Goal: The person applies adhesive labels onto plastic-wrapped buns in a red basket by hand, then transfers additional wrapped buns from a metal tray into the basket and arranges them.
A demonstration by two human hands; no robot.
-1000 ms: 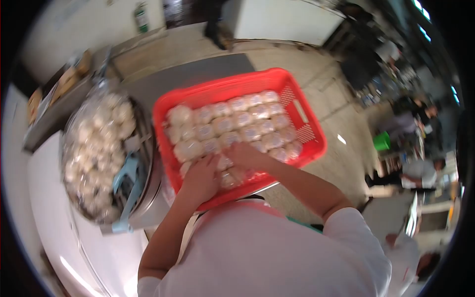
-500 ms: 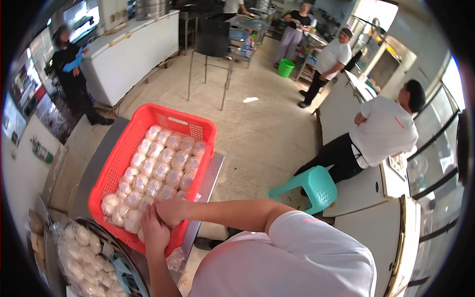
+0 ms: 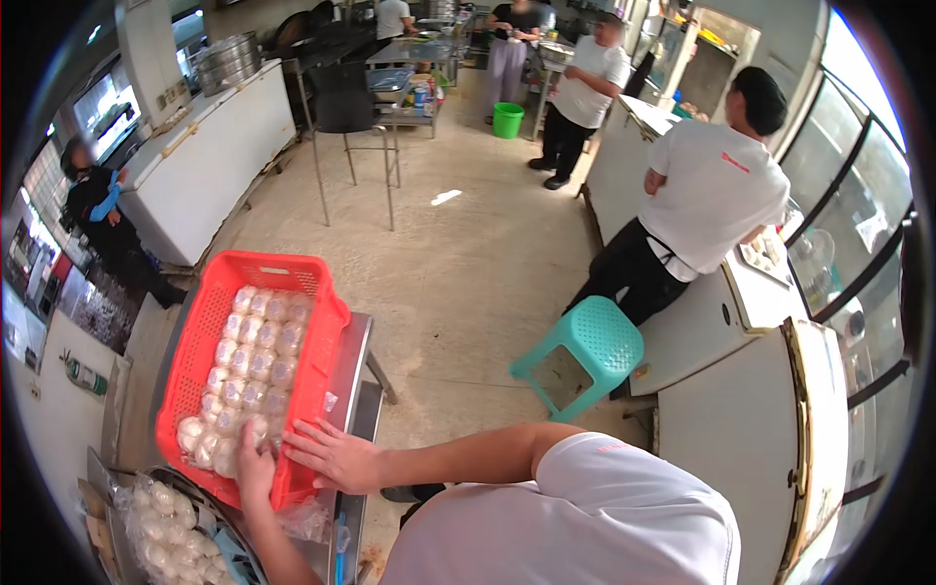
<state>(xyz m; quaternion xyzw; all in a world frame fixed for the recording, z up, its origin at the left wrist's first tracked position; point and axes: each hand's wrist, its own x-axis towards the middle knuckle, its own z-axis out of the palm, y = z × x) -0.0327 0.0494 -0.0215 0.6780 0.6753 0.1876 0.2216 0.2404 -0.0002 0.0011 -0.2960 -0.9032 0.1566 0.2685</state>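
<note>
A red plastic crate [image 3: 331, 312] with perforated walls sits on a metal table, holding rows of round white buns [image 3: 261, 364] in clear wrappers with printed marks. My left hand [image 3: 255, 473] reaches in at the near end, its fingers curled about a wrapped bun [image 3: 257, 427]; part of the grip is hidden. My right hand [image 3: 336, 456] lies over the crate's near right rim with fingers spread, holding nothing. Below the crate, a clear plastic bag of white buns [image 3: 161, 522] rests in a dark round container beside a bluish piece.
A turquoise stool [image 3: 600, 336] stands right of the table, near a person in a white shirt [image 3: 717, 195]. White chest freezers [image 3: 210, 161] line both sides. A black chair [image 3: 341, 102] is ahead. Other people stand farther back and at left.
My right hand has moved from beside my left hand inside the crate out to its right rim, fingers now spread. My left hand stays at the near end. The view has tilted up.
</note>
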